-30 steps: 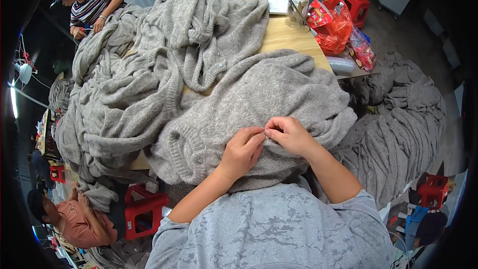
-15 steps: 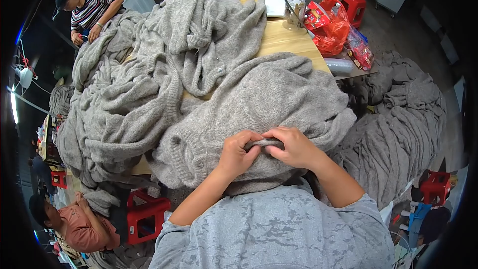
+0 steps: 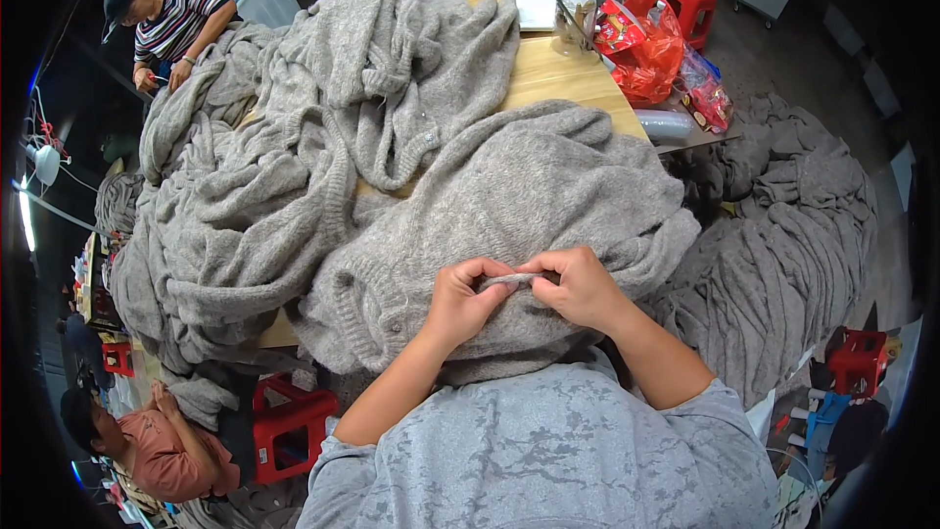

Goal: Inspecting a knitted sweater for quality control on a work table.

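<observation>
A grey-brown knitted sweater [image 3: 529,186] lies bunched at the near edge of the table, its ribbed band toward the left. Both my hands pinch a small raised fold of its knit, thumbs and forefingers almost meeting. My left hand [image 3: 468,299] grips the fold's left end, and my right hand [image 3: 578,284] closes on the right end. The fold stretches as a thin ridge between the fingertips. Whatever lies beneath the fingers is hidden.
More grey knitwear [image 3: 235,206] heaps over the wooden table [image 3: 563,73] to the left. A large grey pile [image 3: 783,255] lies at the right. Red plastic bags [image 3: 646,49], a jar [image 3: 575,24] and red stools [image 3: 292,426] stand around. Co-workers sit at the left and far side.
My hands have shifted slightly along the fold, and my right fingers have rolled inward over it. The gap under the fold has narrowed. The sweater stays in place.
</observation>
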Tool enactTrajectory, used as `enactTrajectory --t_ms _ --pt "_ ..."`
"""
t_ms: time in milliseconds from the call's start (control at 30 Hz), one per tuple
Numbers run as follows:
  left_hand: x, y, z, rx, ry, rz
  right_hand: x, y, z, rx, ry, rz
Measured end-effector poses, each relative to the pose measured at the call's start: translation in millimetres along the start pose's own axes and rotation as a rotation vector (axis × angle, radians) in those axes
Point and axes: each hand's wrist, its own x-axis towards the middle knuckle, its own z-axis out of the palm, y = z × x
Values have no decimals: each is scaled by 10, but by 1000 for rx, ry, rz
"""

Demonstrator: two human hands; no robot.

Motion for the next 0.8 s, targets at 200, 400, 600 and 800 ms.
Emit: enactTrajectory --t_ms 200,400,600,800 --pt "2 10 35 189 35 90 17 3 21 30 61 77" --pt "5 37 33 178 31 62 140 256 -17 217 -72 116" --pt "18 1 9 177 44 74 120 142 -42 17 -55 -18" --pt "11 33 -19 167 -26 7 102 98 -56 -15 -54 27"
